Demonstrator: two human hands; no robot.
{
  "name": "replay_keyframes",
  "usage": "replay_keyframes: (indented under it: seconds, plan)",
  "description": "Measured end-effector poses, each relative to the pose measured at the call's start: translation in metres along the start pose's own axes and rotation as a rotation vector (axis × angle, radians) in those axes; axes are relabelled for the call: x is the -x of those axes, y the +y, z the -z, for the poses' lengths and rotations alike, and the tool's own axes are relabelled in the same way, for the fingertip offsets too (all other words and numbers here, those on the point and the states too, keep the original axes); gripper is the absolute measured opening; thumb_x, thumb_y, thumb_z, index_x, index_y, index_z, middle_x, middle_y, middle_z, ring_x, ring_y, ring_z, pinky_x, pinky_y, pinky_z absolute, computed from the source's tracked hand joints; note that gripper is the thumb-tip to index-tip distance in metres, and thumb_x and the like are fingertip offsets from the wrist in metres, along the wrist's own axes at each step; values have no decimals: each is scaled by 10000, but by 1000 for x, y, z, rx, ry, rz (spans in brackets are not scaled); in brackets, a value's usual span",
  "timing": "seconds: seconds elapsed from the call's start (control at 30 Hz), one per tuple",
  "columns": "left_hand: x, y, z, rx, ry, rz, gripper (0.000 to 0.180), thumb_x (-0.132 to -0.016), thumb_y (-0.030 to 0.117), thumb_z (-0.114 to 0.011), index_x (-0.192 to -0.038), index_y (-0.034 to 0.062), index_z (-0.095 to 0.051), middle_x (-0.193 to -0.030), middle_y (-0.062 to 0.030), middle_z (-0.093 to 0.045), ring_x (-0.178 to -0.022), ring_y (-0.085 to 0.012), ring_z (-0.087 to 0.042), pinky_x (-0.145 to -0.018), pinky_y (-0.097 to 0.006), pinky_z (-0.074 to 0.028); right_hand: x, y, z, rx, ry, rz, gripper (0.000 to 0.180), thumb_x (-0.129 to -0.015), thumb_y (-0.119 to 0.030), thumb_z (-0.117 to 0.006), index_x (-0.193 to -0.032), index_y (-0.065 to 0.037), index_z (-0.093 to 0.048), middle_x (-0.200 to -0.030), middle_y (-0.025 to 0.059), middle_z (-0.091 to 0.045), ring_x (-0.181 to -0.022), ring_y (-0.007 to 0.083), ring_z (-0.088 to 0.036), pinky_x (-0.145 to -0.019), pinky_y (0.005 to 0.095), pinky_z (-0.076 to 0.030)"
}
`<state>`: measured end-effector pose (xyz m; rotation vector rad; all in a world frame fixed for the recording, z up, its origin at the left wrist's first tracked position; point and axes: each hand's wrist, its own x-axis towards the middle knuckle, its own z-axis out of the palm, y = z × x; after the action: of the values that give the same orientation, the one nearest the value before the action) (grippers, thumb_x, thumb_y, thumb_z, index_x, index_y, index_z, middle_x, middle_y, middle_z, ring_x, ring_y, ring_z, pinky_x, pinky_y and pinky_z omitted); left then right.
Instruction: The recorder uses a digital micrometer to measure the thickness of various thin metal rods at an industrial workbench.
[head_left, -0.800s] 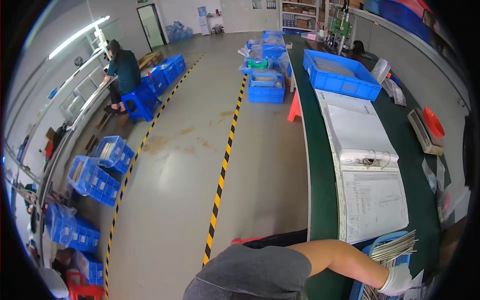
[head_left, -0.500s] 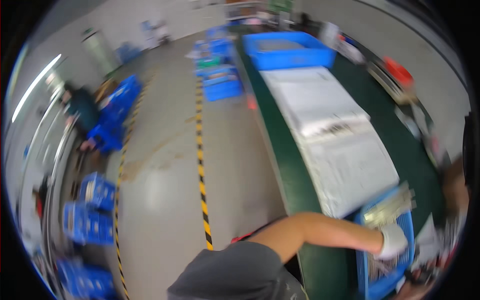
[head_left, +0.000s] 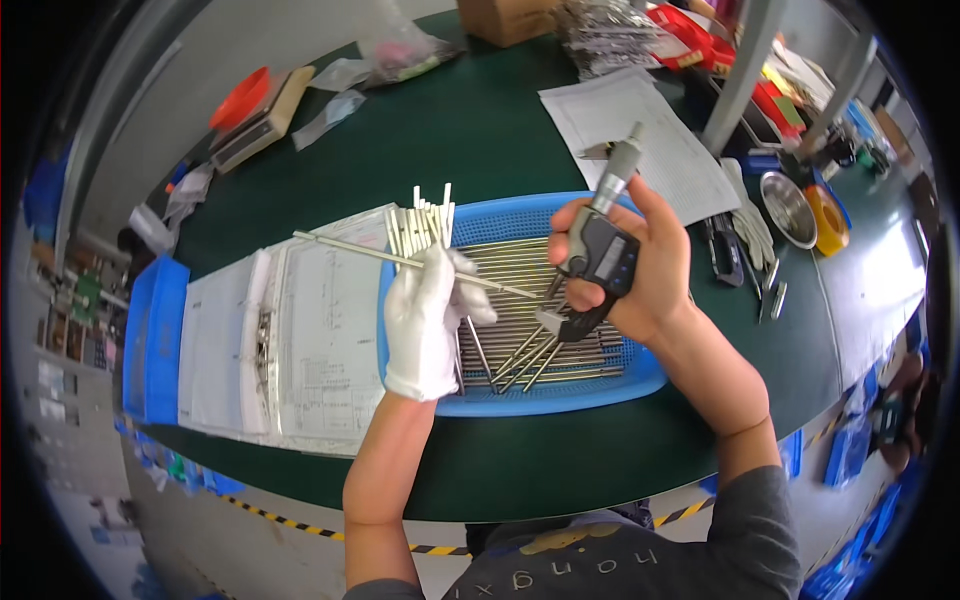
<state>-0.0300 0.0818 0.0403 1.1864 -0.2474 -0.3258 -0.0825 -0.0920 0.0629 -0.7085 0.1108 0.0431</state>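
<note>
My gloved left hand [head_left: 425, 325] pinches a thin metal rod [head_left: 345, 246], which slants down rightward toward the micrometer's jaws. My bare right hand [head_left: 655, 265] is wrapped around a digital micrometer [head_left: 605, 255], its thimble pointing up and away and its frame low, over the basket. Whether the rod's end touches the jaws I cannot tell. Under both hands lies a blue plastic basket [head_left: 530, 405] with many metal rods [head_left: 500, 262] in rows and several crossed loosely on top. A bunch of pale rods [head_left: 420, 228] rests at its left end, partly behind my glove.
Printed sheets [head_left: 330, 350] and a blue tray [head_left: 160, 340] lie to the left. Beyond the basket are a paper sheet [head_left: 660, 150] and a metal post [head_left: 742, 80]. On the right sit a white glove [head_left: 752, 225], calipers [head_left: 722, 248] and a steel bowl [head_left: 787, 208].
My view has swung from the aisle to the table. My left hand, earlier down in the basket, now holds a rod above it. My right hand has come into view with the micrometer.
</note>
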Motion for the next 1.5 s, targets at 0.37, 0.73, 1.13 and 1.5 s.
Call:
replay_keyframes:
  seconds: [0.37, 0.73, 1.13, 1.5]
  plan:
    - [9, 1, 1, 98, -56, 107, 265, -900, 235, -374, -793, 12, -470, -556, -85, -496, -462, -132, -484, -444, -237, -437, -5, 5, 7, 8, 7, -74, 613, -835, -498, -204, -855, 28, -518, -696, 164, -569, -394, 162, -432, -402, 240, -371]
    - [10, -1, -4, -5, -7, 58, 278, -899, 246, -376, -787, 11, -472, -547, -86, -501, -447, -130, -472, -434, -232, -430, -5, 6, 5, 21, -26, -112, 630, -850, -496, -174, -829, 29, -521, -677, 175, -561, -405, 142, -445, -355, 218, -370]
    - [9, -2, -1, 1, -19, 41, 273, -902, 234, -371, -785, 13, -479, -589, -87, -501, -454, -120, -472, -429, -228, -431, -3, 7, 6, 66, -38, -102, 653, -787, -566, -307, -834, 40, -547, -674, 129, -576, -445, 135, -453, -401, 219, -362]
    - [11, 0, -3, 32, -22, 82, 276, -900, 252, -376, -785, 15, -459, -543, -82, -494, -453, -126, -463, -433, -227, -420, -2, 6, 5, 183, -12, -62, 648, -815, -574, -269, -827, 8, -554, -674, 131, -574, -467, 121, -471, -364, 205, -362]
